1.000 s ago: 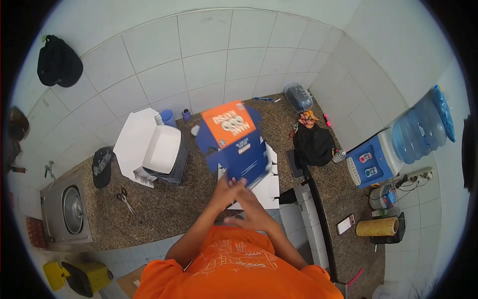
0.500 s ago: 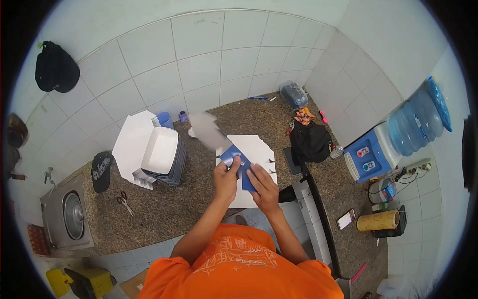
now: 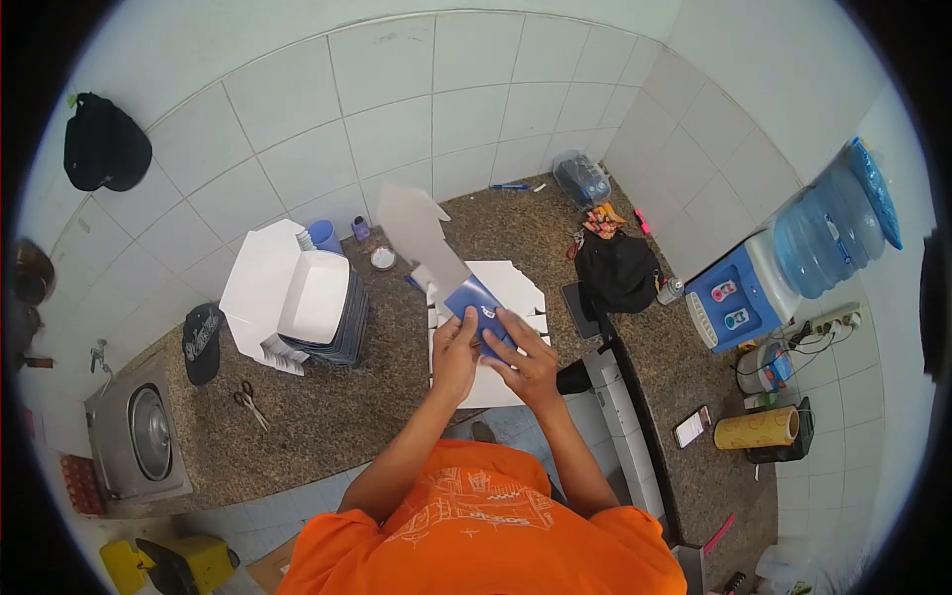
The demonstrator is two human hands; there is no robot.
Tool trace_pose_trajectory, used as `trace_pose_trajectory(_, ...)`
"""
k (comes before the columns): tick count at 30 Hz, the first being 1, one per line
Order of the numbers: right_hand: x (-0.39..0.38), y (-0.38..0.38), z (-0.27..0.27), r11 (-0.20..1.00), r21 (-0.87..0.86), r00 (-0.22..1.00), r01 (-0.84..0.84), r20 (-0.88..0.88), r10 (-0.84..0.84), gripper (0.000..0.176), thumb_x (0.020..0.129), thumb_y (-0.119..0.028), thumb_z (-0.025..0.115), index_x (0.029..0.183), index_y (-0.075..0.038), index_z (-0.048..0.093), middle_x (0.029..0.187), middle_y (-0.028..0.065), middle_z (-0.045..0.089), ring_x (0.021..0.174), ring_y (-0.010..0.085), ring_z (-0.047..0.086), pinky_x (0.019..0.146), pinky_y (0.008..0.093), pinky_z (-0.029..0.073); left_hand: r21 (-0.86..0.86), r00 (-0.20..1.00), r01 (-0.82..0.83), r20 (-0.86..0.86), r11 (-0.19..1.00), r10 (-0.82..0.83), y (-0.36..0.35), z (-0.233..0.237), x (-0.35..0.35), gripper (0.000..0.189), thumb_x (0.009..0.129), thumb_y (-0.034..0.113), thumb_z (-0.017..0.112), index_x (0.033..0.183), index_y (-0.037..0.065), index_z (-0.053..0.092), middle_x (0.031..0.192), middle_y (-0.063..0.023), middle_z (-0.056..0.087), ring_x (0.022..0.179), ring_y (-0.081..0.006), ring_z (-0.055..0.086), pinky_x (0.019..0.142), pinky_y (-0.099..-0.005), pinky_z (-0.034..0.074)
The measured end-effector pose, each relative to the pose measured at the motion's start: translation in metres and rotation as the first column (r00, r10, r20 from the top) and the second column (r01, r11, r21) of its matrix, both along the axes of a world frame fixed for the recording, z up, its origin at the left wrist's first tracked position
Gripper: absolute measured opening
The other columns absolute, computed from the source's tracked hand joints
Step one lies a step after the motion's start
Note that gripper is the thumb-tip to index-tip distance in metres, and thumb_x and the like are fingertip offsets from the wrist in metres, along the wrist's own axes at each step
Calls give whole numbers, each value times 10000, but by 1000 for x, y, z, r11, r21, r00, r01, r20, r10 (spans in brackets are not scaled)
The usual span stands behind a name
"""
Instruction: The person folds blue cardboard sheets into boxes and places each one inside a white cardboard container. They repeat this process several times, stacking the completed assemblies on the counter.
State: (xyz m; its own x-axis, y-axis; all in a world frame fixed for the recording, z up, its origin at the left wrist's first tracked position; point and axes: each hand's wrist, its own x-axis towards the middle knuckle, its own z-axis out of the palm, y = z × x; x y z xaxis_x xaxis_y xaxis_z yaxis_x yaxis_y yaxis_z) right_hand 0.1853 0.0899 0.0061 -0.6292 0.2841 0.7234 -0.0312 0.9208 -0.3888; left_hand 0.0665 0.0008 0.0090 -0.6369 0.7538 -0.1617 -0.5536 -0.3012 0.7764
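White-tiled wall behind the box stack; speckled stone countertop beneath it. Water dispenser far right of stack; steel sink left. White carton blanks lie flat, right of stack. Over them, blue-and-grey carton: left hand pinches it, thumb on top; right hand's fingers lie across it, grip uncertain.

Worktop: speckled brown stone, kinda L-shaped
Left end: steel sink set in, then cap and scissors
Middle: nested trays stacked up, blue cup just behind, flat white card to the right
Back corner: black bag, clear tub
Right stretch: phone, pink stick further down
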Motion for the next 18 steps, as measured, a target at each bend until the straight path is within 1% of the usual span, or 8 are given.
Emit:
trace_pose_trajectory(3, -11, -2, -8, 975, -39, 970, 220, -99, -223, 532, 738, -101, 845, 1260, -133, 745, 1444, 184, 601, 1256, 379, 636, 1004, 417, 550, 244, 998, 64, 10, 968, -69, 0, -9, 18, 325, 1103, 306, 516, 1179, 28, 665, 1056, -20, 682, 910, -72, 629, 777, -268, 526)
trace_pose_trajectory(6, -20, -9, -8, 947, -288, 963, 144, -180, -201, 491, 784, -36, 771, 1268, -108, 739, 1449, 215, 590, 1277, 398, 619, 1029, 417, 526, 258, 996, 62, -76, 964, -43, -1, -4, 28, 327, 1111, 295, 502, 1196, 21, 660, 1069, -15, 676, 914, -68, 612, 795, -281, 519)
trace_pose_trajectory(7, -20, -10, -2, 963, -260, 971, 69, -204, -125, 389, 955, -147, 641, 1336, -86, 690, 1410, 244, 608, 1272, 390, 626, 1052, 403, 500, 159, 982, -27, -182, 987, 56, 0, 7, 33, 328, 1114, 273, 495, 1184, -3, 656, 1027, -18, 682, 884, -66, 604, 790, -271, 504)
trace_pose_trajectory(8, -18, -12, -1, 962, -263, 971, 73, -203, -129, 389, 955, -147, 641, 1336, -86, 690, 1410, 244, 608, 1272, 390, 626, 1052, 403, 500, 155, 982, -23, -182, 988, 52, -1, 9, 29, 328, 1114, 273, 495, 1184, -3, 656, 1027, -18, 682, 884, -66, 604, 790, -271, 504)
trace_pose_trajectory(11, -5, -21, 14, 742, -671, 994, 14, -70, -82, 517, 1117, -378, 325, 1450, -71, 576, 1202, 191, 684, 939, 274, 679, 836, 341, 524, -237, 739, -112, -669, 965, -79, -23, -3, 1, 316, 1098, 245, 507, 1179, -25, 650, 910, -32, 693, 818, -65, 595, 733, -258, 484)
trace_pose_trajectory(14, 1, -8, 4, 721, -684, 992, 111, 36, -119, 476, 1108, -342, 366, 1424, -69, 595, 1007, 131, 680, 794, 204, 605, 738, 329, 493, -163, 790, 56, -595, 985, -143, -49, 10, -2, 302, 1089, 236, 519, 1216, -5, 649, 903, -61, 706, 780, -71, 601, 700, -274, 488)
trace_pose_trajectory(16, -2, -1, -13, 879, -470, 986, 80, -95, -141, 396, 1073, -322, 500, 1324, -64, 666, 840, 71, 621, 749, 147, 578, 708, 308, 478, -315, 797, 132, -531, 940, -290, -74, 10, -6, 281, 1069, 205, 541, 1226, -1, 652, 909, -104, 713, 791, -79, 616, 703, -271, 497)
trace_pose_trajectory(18, 19, -8, -22, 588, -796, 946, 143, 284, 154, 323, 986, -293, 689, 1213, -68, 735, 913, 4, 599, 777, 83, 511, 677, 250, 411, -440, 674, 199, -587, 876, -448, -88, 10, -6, 323, 1046, 166, 554, 1324, 6, 587, 929, -147, 728, 814, -129, 660, 721, -297, 516)
